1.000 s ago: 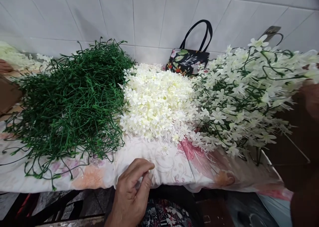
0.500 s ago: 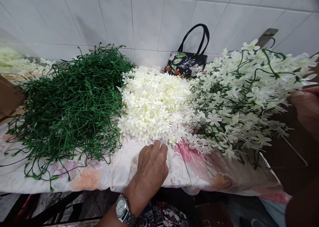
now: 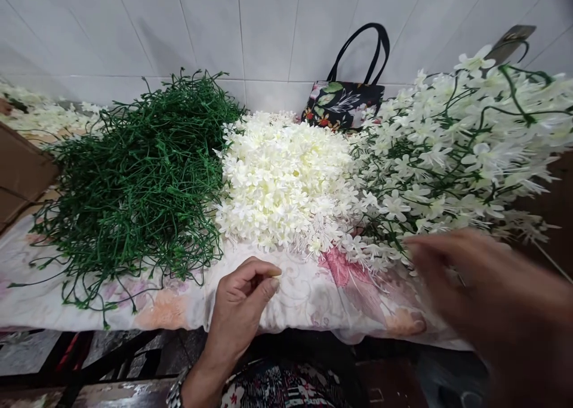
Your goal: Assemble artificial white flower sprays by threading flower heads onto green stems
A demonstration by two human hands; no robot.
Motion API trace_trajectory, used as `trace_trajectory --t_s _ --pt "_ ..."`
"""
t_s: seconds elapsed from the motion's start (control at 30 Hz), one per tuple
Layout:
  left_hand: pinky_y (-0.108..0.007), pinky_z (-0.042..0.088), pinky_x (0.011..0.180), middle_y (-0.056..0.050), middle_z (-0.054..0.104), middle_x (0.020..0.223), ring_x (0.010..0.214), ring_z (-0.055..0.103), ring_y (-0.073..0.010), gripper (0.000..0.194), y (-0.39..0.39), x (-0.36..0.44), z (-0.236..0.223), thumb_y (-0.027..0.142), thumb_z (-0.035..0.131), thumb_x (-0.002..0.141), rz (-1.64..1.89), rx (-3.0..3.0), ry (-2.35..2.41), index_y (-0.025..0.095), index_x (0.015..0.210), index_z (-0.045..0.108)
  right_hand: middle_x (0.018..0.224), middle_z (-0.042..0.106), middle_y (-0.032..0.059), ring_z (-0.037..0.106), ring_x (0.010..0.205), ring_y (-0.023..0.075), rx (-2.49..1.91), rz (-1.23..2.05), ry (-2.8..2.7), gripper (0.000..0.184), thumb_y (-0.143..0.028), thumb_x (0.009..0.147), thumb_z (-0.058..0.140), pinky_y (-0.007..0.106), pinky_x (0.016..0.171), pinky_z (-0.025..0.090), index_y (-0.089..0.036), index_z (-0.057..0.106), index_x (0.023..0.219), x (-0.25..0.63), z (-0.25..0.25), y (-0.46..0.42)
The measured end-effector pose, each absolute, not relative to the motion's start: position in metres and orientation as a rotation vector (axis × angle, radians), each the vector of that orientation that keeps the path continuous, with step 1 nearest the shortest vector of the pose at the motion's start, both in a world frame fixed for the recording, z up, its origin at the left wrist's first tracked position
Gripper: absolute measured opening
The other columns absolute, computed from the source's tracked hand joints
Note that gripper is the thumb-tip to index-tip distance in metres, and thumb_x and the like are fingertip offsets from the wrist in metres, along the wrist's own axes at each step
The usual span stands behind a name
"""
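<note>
Thumb and forefinger of my left hand (image 3: 244, 303) are pinched together over the cloth, just in front of a pile of loose white artificial blossoms (image 3: 286, 181). Something pale may show at the fingertips, too small to make out. My right hand (image 3: 478, 294) is smeared by motion, in front of the bunch of white flowers on green stems (image 3: 430, 175); whether it holds anything does not show. To the left lies a heap of bare green plastic stems (image 3: 138, 181).
A floral cloth (image 3: 268, 318) covers the table. Against the tiled wall stands a black flowered handbag (image 3: 342, 104). A cardboard box (image 3: 22, 169) is at the left edge, with more white flowers (image 3: 54, 116) behind it.
My left hand has drawn back from the edge of the blossom pile and turned, showing a pinch. From the far right, my right hand has come down and inward. The view has shifted slightly.
</note>
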State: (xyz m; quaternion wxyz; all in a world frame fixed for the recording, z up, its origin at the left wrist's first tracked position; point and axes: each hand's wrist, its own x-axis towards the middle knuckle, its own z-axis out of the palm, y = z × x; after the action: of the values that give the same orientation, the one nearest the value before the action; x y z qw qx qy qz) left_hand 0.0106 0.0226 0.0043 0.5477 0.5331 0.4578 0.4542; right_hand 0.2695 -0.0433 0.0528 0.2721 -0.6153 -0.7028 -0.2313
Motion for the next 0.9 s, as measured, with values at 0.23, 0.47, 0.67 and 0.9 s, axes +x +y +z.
trace_trajectory --t_s 0.23,0.47,0.67,0.9 --pt "-0.016 0.03 0.043 0.003 0.055 0.056 0.045 0.041 -0.0045 0.011 0.012 -0.001 0.005 0.022 0.078 0.058 1.062 0.766 1.074 0.016 0.065 0.072 0.068 0.058 0.0026 0.05 0.054 0.0118 -1.653 -0.414 -2.201 0.022 -0.012 0.088 0.043 0.026 0.051 0.028 -0.015 0.062 0.078 0.198 0.005 0.003" --pt "-0.017 0.03 0.042 0.005 0.049 0.042 0.037 0.041 -0.0049 0.027 0.009 -0.005 0.013 0.028 0.086 0.046 1.027 0.429 0.922 0.015 0.063 0.069 0.063 0.055 0.0021 0.048 0.053 0.0129 -1.717 -0.379 -2.175 0.024 -0.012 0.085 0.042 0.027 0.053 0.027 -0.017 0.056 0.066 0.194 -0.009 0.006" --pt "-0.02 0.034 0.045 0.004 0.05 0.04 0.038 0.042 -0.0067 0.025 0.005 -0.009 0.011 0.024 0.084 0.048 0.991 0.369 0.86 0.016 0.065 0.068 0.063 0.052 0.0005 0.05 0.057 0.0114 -1.58 0.043 -2.067 0.017 -0.014 0.084 0.044 0.023 0.056 0.035 -0.017 0.052 0.07 0.189 -0.007 -0.004" --pt "-0.02 0.034 0.045 0.005 0.048 0.039 0.038 0.043 -0.0065 0.023 0.002 -0.012 0.01 0.024 0.084 0.049 1.018 0.361 0.871 0.016 0.066 0.07 0.071 0.059 0.0013 0.056 0.063 0.0103 -1.446 0.294 -2.029 0.015 -0.012 0.088 0.043 0.021 0.059 0.041 -0.017 0.056 0.081 0.18 -0.001 -0.009"
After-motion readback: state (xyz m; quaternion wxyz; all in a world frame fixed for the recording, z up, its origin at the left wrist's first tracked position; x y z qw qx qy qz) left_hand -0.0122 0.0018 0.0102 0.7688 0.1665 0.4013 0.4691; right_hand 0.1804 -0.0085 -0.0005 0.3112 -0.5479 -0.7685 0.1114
